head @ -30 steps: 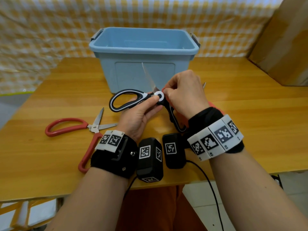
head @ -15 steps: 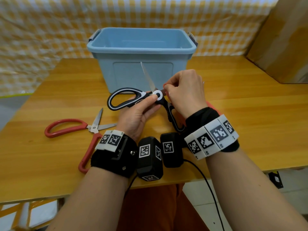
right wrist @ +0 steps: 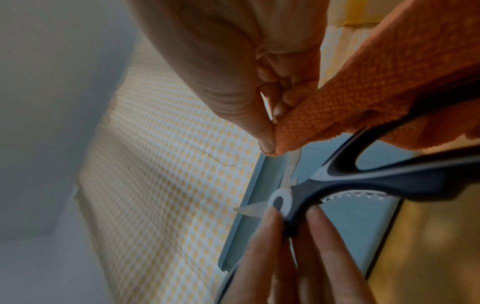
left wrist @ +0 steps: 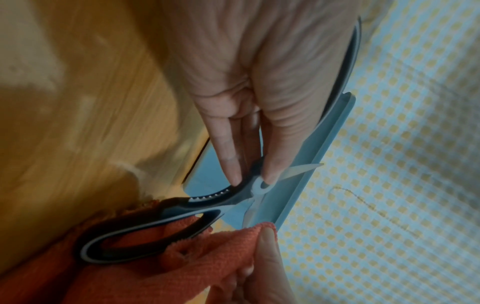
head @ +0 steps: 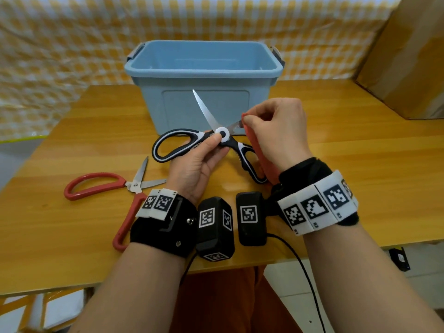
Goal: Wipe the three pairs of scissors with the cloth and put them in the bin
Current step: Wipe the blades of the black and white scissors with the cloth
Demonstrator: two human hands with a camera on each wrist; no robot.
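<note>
— Above the surface (head: 360, 164), before the blue bin (head: 204, 68): your left hand (head: 194, 169) pinches the black scissors (head: 222, 135) at the pivot, blades spread.

— Why spread?

— Likely so each blade can be reached. Your right hand (head: 276, 131), fingers curled, pinches the orange cloth (left wrist: 221, 253) over one blade.

— And the rest?

— The red scissors (head: 115, 188) lie near your left wrist, not yet in the bin; a third pair isn't visible.
</note>
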